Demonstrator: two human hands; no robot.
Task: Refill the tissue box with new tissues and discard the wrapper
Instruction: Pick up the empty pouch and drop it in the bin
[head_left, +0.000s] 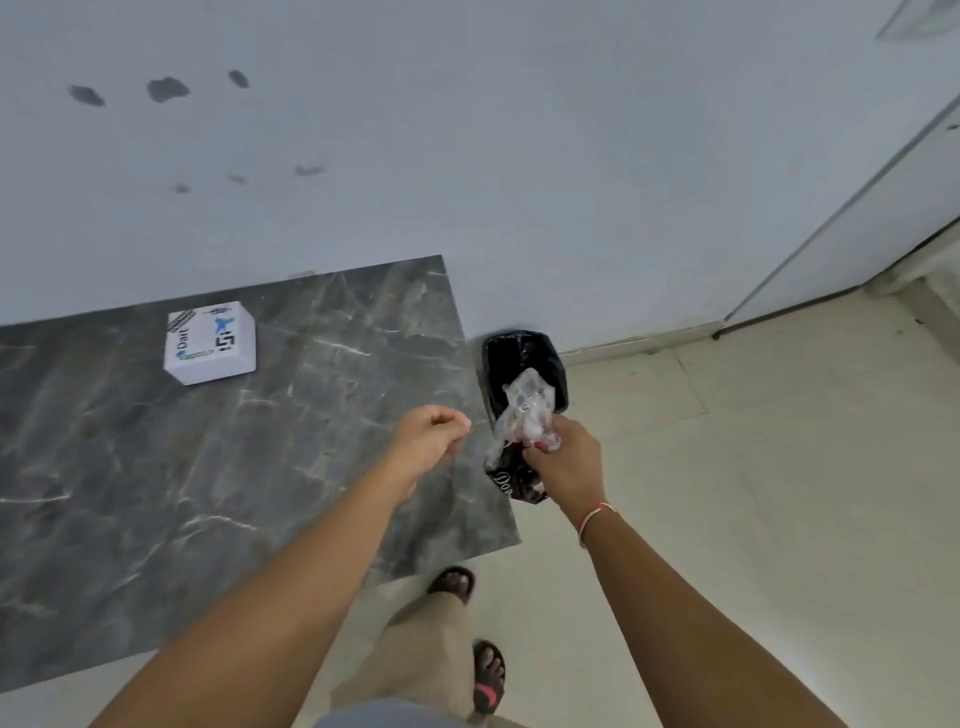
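Right hand (563, 462) pinching crumpled wrapper (525, 408), long axis pointing away toward bin (497, 353), left hand (431, 441) loosely curled, empty

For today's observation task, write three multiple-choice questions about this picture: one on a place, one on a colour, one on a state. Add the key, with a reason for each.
1. Where is the white box?
A) on the floor
B) on the marble table
C) on a chair

2. What colour is the liner of the bin?
A) black
B) blue
C) white

3. What is the right hand doing?
A) hanging empty
B) pressing the box
C) gripping the crumpled wrapper

Key: 1 B, the box rests on the grey slab near the wall; 2 A, a dark bag covers the rim; 3 C, the fingers are curled round clear plastic above the bin.
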